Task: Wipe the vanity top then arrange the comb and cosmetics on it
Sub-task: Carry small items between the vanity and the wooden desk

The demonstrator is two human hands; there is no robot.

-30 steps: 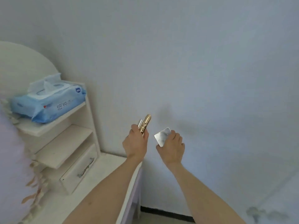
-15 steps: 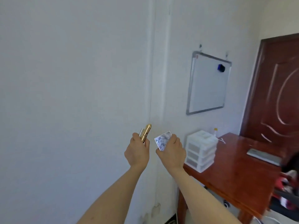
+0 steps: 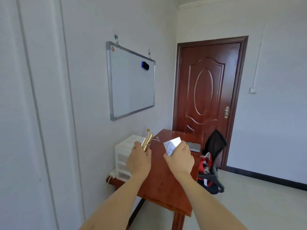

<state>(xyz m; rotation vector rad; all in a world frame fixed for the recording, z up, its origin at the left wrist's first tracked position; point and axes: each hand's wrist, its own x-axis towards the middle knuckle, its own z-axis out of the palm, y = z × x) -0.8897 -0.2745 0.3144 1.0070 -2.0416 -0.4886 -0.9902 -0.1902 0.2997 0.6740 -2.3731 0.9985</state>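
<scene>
My left hand (image 3: pixel 139 161) is closed around a gold cosmetic tube (image 3: pixel 148 141) and a slimmer silver tube (image 3: pixel 143 141), both sticking up out of the fist. My right hand (image 3: pixel 179 159) grips a flat silver compact case (image 3: pixel 172 145) by its lower edge, tilted up to the right. Both hands are raised at chest height over a red-brown wooden desk (image 3: pixel 166 185). The vanity top and the comb are out of view.
A white drawer unit (image 3: pixel 123 156) stands on the desk against the wall. A whiteboard (image 3: pixel 131 80) hangs above it. A dark flat object (image 3: pixel 193 146) lies on the desk's far side. A chair with a bag (image 3: pixel 211 165) stands before the brown door (image 3: pixel 207 100).
The view has swung right, away from the white vanity shelves and wipes pack toward the desk and door. Both hands keep the same hold on their items.
</scene>
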